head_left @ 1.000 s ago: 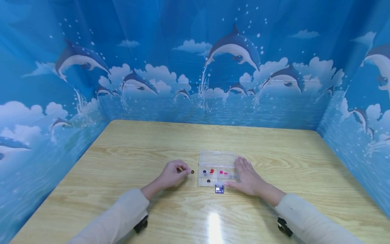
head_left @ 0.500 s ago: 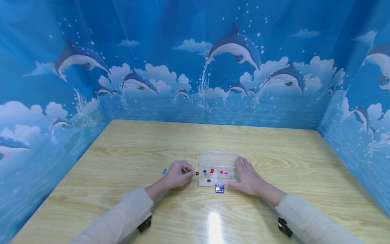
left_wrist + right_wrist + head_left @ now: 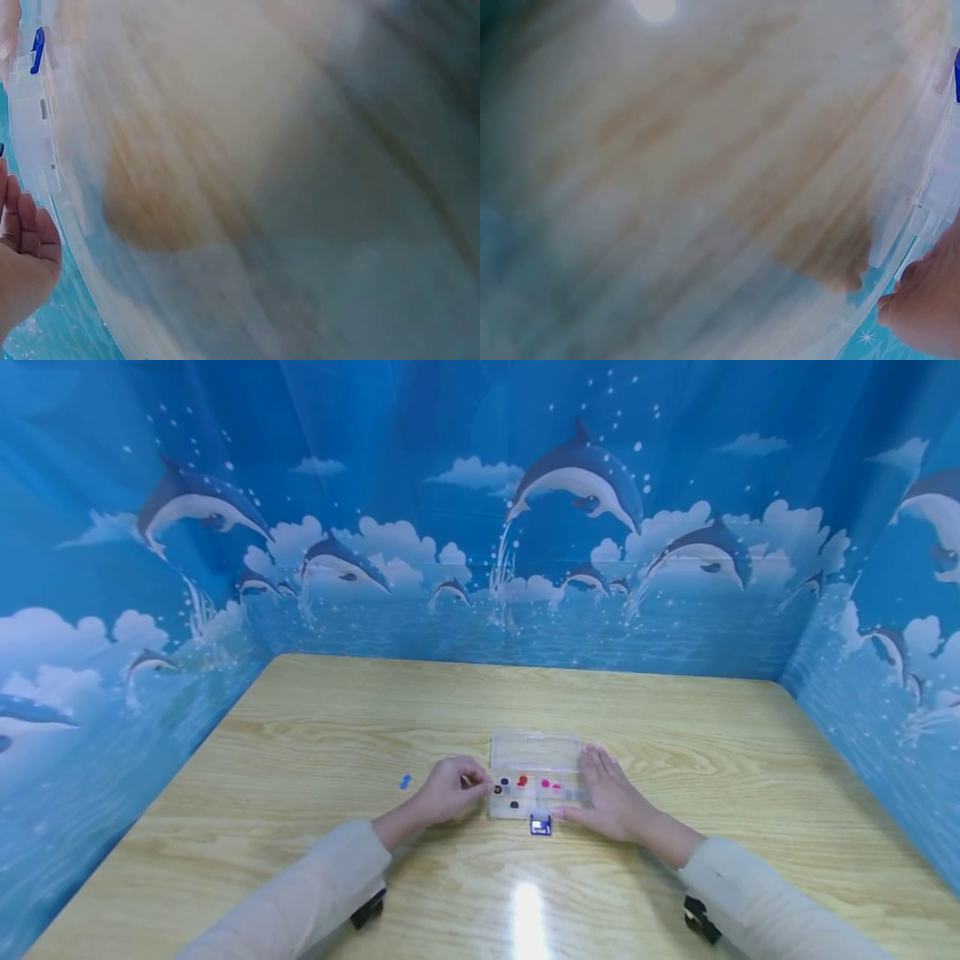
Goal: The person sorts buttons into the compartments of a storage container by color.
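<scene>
My left hand (image 3: 456,789) pinches a small round black button (image 3: 497,790) between thumb and fingertips, over the left edge of a clear plastic compartment box (image 3: 534,750). The box lies with its lid folded back, away from me. Inside are dark buttons (image 3: 513,805), red buttons (image 3: 522,781) and pink buttons (image 3: 546,784). A blue latch (image 3: 540,825) sticks out at the box's front. My right hand (image 3: 611,802) rests along the right side with its fingers stretched, thumb near the latch. In the left wrist view, only a dark edge of the held button shows beside the fingers.
Small blue buttons (image 3: 405,782) lie on the wooden table (image 3: 375,710) to the left of my left hand. A blue dolphin-print curtain (image 3: 450,527) closes off the back and both sides.
My left hand has moved right with the black button, from beside the box to over its left edge. The blue buttons came into view behind it. My right hand stays put.
</scene>
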`<state>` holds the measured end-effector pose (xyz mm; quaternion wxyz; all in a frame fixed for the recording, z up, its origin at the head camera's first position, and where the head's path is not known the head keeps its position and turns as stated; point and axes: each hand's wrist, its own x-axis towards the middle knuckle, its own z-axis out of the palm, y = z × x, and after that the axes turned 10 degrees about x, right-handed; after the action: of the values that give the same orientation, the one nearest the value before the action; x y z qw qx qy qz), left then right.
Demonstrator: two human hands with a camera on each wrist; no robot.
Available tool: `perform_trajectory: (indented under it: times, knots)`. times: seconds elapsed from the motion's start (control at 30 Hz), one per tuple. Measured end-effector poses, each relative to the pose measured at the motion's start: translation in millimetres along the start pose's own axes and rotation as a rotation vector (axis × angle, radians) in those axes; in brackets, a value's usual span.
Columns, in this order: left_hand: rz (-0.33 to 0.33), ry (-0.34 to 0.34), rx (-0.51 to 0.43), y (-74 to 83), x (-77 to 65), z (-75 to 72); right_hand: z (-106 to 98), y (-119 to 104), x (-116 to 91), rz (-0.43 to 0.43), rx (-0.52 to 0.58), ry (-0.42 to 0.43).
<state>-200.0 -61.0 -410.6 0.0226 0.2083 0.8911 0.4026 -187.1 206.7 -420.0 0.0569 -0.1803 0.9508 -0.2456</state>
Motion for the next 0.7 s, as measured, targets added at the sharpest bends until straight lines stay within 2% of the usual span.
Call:
perform_trajectory:
  times: [0.33,0.7]
  knots:
    - [0.051,-0.035,0.000,2.9,4.1,6.9,0,1,0,-0.007,-0.011,0.003]
    - [0.070,-0.055,0.083,7.9,5.8,10.5,1,2,1,-0.008,-0.017,-0.001]
